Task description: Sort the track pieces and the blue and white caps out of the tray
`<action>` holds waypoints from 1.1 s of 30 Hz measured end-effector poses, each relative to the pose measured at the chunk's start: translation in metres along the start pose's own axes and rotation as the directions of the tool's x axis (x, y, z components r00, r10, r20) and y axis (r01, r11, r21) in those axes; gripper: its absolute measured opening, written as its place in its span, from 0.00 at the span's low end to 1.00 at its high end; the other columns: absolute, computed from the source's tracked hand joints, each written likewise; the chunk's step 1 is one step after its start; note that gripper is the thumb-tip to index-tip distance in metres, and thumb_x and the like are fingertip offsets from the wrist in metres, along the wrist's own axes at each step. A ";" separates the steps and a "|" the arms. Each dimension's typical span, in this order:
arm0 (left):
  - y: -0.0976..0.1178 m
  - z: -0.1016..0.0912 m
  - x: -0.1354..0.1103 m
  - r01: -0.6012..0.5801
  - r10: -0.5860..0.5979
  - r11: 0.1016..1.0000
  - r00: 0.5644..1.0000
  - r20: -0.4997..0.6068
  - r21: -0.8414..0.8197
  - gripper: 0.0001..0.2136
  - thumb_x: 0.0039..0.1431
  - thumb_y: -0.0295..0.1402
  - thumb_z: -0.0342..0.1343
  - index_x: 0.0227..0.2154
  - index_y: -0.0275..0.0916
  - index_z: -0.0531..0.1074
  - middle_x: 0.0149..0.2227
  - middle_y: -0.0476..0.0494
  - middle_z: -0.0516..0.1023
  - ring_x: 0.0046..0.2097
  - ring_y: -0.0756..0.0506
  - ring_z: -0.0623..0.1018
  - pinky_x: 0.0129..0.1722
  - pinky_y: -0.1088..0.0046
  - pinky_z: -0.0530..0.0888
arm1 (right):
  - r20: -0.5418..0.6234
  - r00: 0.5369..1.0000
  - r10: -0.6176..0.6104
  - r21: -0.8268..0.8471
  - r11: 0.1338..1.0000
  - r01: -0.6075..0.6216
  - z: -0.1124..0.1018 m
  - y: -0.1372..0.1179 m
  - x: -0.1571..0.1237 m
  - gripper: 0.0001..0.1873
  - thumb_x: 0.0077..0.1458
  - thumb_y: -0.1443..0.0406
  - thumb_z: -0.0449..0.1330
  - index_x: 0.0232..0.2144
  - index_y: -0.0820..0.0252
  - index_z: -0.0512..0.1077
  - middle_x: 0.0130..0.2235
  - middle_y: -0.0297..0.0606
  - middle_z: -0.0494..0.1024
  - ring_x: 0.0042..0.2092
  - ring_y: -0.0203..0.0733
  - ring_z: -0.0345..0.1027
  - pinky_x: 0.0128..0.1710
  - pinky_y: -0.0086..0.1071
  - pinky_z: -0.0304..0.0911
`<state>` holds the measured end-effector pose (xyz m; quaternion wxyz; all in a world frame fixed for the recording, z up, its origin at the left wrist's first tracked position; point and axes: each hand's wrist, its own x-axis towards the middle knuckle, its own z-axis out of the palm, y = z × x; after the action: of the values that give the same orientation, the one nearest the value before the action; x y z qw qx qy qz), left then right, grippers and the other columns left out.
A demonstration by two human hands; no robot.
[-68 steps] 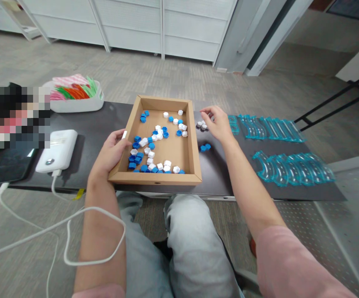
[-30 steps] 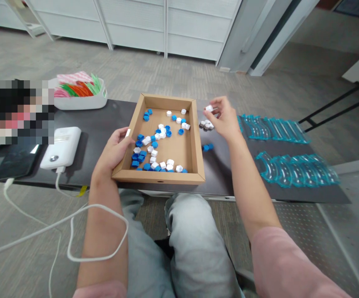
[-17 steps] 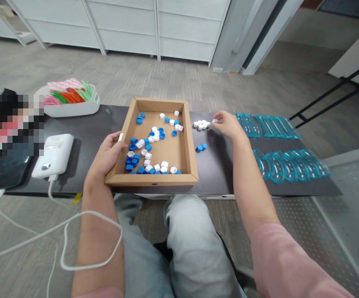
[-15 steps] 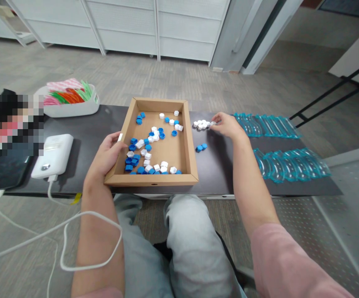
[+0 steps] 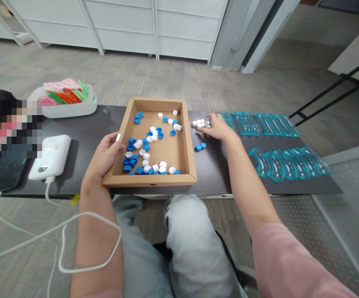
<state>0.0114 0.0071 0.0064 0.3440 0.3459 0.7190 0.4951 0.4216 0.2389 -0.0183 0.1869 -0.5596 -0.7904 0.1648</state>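
A shallow cardboard tray (image 5: 188, 145) sits on the dark table and holds several small blue and white hexagonal pieces (image 5: 145, 149). My left hand (image 5: 103, 155) grips the tray's left wall, thumb over the rim. My right hand (image 5: 217, 126) rests on the table just right of the tray, fingers curled down onto a small cluster of white pieces (image 5: 199, 123). Two blue pieces (image 5: 200, 146) lie on the table a little nearer to me, beside the tray's right wall.
Two rows of clear teal curved parts (image 5: 286, 163) lie at the right of the table (image 5: 213, 174). At the left are a white power bank (image 5: 51, 156) with a trailing cable, a dark phone, and a white bin of coloured strips (image 5: 69, 99). My knees are under the front edge.
My right hand, which held a white piece in the air, came down and left to the white cluster on the table. My left hand stayed on the tray.
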 end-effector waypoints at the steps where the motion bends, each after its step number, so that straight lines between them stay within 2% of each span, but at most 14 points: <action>1: 0.000 0.000 0.000 -0.003 0.003 1.000 1.000 0.001 0.002 0.26 0.48 0.37 0.67 0.54 0.42 0.79 0.48 0.45 0.85 0.50 0.38 0.81 0.54 0.60 0.75 | -0.005 1.000 0.002 -0.001 1.000 -0.002 0.004 -0.003 0.000 0.43 0.57 0.51 0.82 0.68 0.58 0.74 0.67 0.58 0.76 0.68 0.66 0.77 0.73 0.57 0.71; 6: 0.001 0.000 -0.001 -0.008 0.008 1.000 1.000 0.004 -0.005 0.27 0.49 0.37 0.67 0.54 0.42 0.78 0.48 0.44 0.85 0.51 0.37 0.81 0.55 0.60 0.75 | -0.058 0.998 0.015 -0.028 0.999 -0.016 0.016 -0.016 -0.001 0.40 0.63 0.47 0.79 0.68 0.58 0.75 0.67 0.60 0.75 0.66 0.68 0.79 0.70 0.58 0.74; 14: 0.003 0.002 -0.002 -0.010 0.010 1.000 1.000 -0.005 -0.019 0.25 0.48 0.36 0.67 0.52 0.43 0.78 0.51 0.44 0.86 0.54 0.36 0.82 0.58 0.59 0.76 | -0.052 0.999 -0.005 -0.076 0.997 0.001 0.019 -0.028 -0.002 0.32 0.67 0.51 0.74 0.66 0.58 0.77 0.68 0.60 0.76 0.66 0.69 0.79 0.72 0.59 0.74; 18: 0.002 0.003 -0.002 -0.020 0.019 0.999 1.000 -0.013 -0.027 0.25 0.48 0.35 0.66 0.52 0.42 0.79 0.51 0.43 0.86 0.55 0.35 0.83 0.60 0.58 0.78 | -0.059 0.998 0.013 -0.055 0.998 -0.016 0.018 -0.030 -0.003 0.36 0.67 0.50 0.75 0.69 0.60 0.75 0.70 0.62 0.74 0.68 0.70 0.78 0.73 0.59 0.72; 21: 0.001 0.003 -0.001 -0.029 0.029 0.999 0.999 -0.014 -0.022 0.26 0.47 0.36 0.67 0.52 0.41 0.79 0.51 0.42 0.87 0.56 0.35 0.84 0.60 0.59 0.80 | -0.130 0.991 -0.010 -0.009 1.000 0.009 0.014 -0.030 -0.001 0.41 0.67 0.49 0.75 0.72 0.64 0.73 0.71 0.64 0.73 0.69 0.69 0.76 0.74 0.55 0.71; 24: -0.002 0.003 -0.001 -0.038 0.038 0.999 0.999 -0.002 -0.027 0.28 0.46 0.39 0.67 0.53 0.42 0.79 0.50 0.43 0.87 0.55 0.36 0.84 0.59 0.60 0.81 | -0.233 0.966 -0.112 0.077 0.988 0.133 0.007 -0.036 -0.001 0.37 0.71 0.46 0.71 0.71 0.59 0.75 0.70 0.59 0.75 0.59 0.60 0.81 0.66 0.52 0.76; 27: -0.004 0.004 0.000 -0.050 0.050 0.997 0.999 0.000 -0.061 0.28 0.45 0.39 0.67 0.53 0.42 0.79 0.50 0.43 0.88 0.56 0.36 0.85 0.59 0.61 0.81 | -0.253 0.923 -0.290 0.164 0.927 0.336 0.004 -0.054 -0.007 0.28 0.76 0.43 0.65 0.64 0.53 0.80 0.58 0.49 0.83 0.47 0.53 0.80 0.56 0.49 0.78; 30: -0.004 0.006 0.000 -0.047 0.047 0.994 0.999 -0.004 -0.097 0.28 0.45 0.38 0.67 0.53 0.42 0.79 0.51 0.42 0.88 0.57 0.36 0.85 0.58 0.61 0.82 | -0.151 0.855 -0.497 0.237 0.821 0.519 0.007 -0.085 -0.020 0.22 0.77 0.44 0.65 0.54 0.52 0.85 0.47 0.43 0.85 0.44 0.51 0.78 0.52 0.46 0.76; 33: -0.003 0.007 -0.001 -0.041 0.042 0.994 0.999 0.005 -0.106 0.27 0.46 0.37 0.67 0.53 0.43 0.79 0.52 0.42 0.89 0.57 0.35 0.86 0.56 0.61 0.83 | 0.026 0.789 -0.614 0.281 0.762 0.584 0.013 -0.122 -0.031 0.17 0.78 0.49 0.65 0.53 0.51 0.87 0.48 0.42 0.86 0.44 0.49 0.79 0.50 0.43 0.74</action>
<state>0.0172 0.0091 0.0016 0.3543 0.3438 0.6832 0.5381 0.3246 0.1703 0.0237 0.2544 -0.2375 -0.9089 0.2299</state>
